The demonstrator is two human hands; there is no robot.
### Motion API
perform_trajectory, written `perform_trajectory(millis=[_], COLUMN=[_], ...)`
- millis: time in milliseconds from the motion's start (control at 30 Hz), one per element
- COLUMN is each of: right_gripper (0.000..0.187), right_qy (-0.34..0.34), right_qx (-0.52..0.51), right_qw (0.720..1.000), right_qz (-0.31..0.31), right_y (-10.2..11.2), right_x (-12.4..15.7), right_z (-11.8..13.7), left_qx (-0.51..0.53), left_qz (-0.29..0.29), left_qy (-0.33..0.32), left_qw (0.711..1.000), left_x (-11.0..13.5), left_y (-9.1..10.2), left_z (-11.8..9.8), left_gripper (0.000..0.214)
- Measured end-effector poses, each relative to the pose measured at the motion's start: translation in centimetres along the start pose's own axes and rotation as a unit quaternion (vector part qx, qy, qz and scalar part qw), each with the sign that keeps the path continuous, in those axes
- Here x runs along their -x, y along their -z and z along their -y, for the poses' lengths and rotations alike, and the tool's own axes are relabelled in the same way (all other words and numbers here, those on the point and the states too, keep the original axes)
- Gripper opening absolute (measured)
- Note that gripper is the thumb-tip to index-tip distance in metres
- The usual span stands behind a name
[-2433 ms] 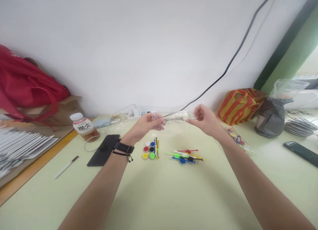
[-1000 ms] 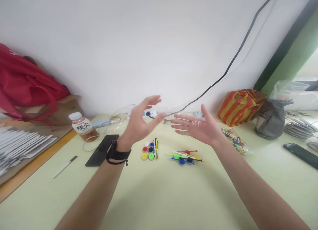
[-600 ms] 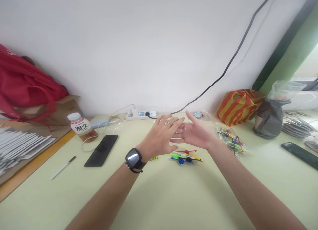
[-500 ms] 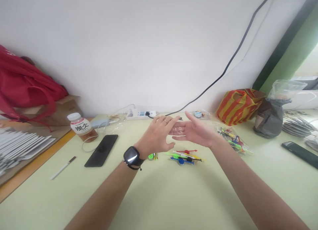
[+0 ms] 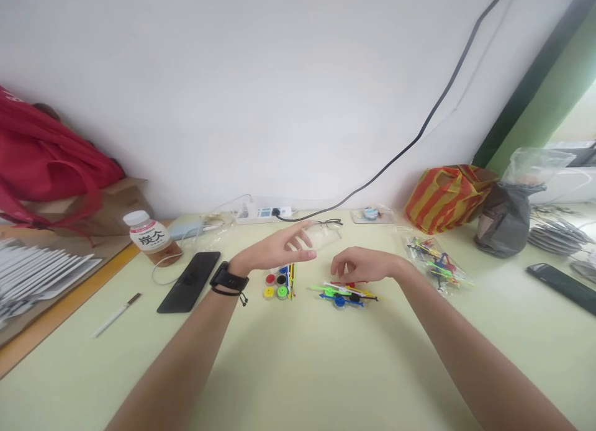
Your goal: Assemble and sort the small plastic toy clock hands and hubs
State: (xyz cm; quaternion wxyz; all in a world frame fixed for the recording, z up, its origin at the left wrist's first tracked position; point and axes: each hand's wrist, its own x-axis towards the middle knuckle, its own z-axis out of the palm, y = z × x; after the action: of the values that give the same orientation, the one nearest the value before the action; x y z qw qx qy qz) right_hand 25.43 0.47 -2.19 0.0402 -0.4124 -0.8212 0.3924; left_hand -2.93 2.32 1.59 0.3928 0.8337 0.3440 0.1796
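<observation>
My left hand (image 5: 279, 248) hovers over the table, its thumb and fingers apart and nothing clearly in them. Below it lie small round discs (image 5: 282, 292) in red, blue, black, yellow and green, beside a bundle of thin coloured sticks (image 5: 291, 281). My right hand (image 5: 363, 265) is palm down with loosely bent fingers apart, just over a pile of plastic arrow spinners (image 5: 340, 302) in blue, green, white, red, yellow and black. Its fingertips are close to the red one; whether they touch it I cannot tell.
Eyeglasses (image 5: 331, 222) lie behind my hands, near a power strip (image 5: 265, 215). A clear bag of coloured spinners (image 5: 440, 266) is at right, before a striped bag (image 5: 447, 195). On the left are a phone (image 5: 190, 283), a pen (image 5: 116, 315) and a bottle (image 5: 151, 240).
My hands, close together before, have moved apart. The left has shifted left and the right has turned palm down and lowered toward the spinners. The discs and eyeglasses are now more visible.
</observation>
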Motion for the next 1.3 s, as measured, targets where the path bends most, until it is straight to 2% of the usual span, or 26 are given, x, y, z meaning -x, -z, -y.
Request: perform_trajectory(millis=[200,300,433,500,633,733,833,900,1100,1300], right_gripper=[0.031,0.029,0.02,0.021,0.03,0.029,0.026,0.025,0.021,0.012], right_qy=[-0.011,-0.009,-0.023,-0.002,0.054,0.086,0.122,0.135,0.15,0.132], right_qx=[-0.009,-0.032,-0.072,-0.112,-0.163,-0.237,-0.329,-0.353,-0.333,-0.303], right_qw=[1.0,0.999,0.99,0.975,0.924,0.877,0.844,0.839,0.853,0.875], right_qz=[0.017,-0.012,-0.119,-0.191,-0.342,-0.409,-0.406,-0.391,-0.373,-0.353], right_y=[-0.4,0.2,1.4,2.1,3.6,4.3,4.5,4.5,4.4,4.1], right_x=[-0.3,0.2,1.4,2.0,3.3,3.9,4.2,4.4,5.0,5.0], right_z=[0.0,-0.3,-0.3,-0.1,0.5,0.9,1.5,1.9,3.1,3.4], left_qx=[0.019,0.05,0.113,0.133,0.151,0.151,0.146,0.144,0.146,0.171], left_qz=[0.031,0.042,0.089,0.108,0.126,0.137,0.146,0.148,0.141,0.137], left_qy=[-0.019,-0.023,-0.026,-0.022,-0.015,-0.011,-0.015,-0.018,-0.018,-0.021], left_qw=[0.999,0.998,0.989,0.985,0.98,0.979,0.978,0.978,0.979,0.976], left_x=[0.5,0.7,0.8,0.7,0.5,0.3,0.3,0.3,0.3,0.2], left_y=[0.5,0.7,0.8,0.8,0.6,0.5,0.4,0.3,0.2,-0.1], left_z=[-0.8,-1.2,-1.2,-0.8,0.0,0.3,0.2,0.1,0.2,-0.1], left_gripper=[0.082,0.075,0.071,0.069,0.066,0.066,0.066,0.066,0.069,0.07])
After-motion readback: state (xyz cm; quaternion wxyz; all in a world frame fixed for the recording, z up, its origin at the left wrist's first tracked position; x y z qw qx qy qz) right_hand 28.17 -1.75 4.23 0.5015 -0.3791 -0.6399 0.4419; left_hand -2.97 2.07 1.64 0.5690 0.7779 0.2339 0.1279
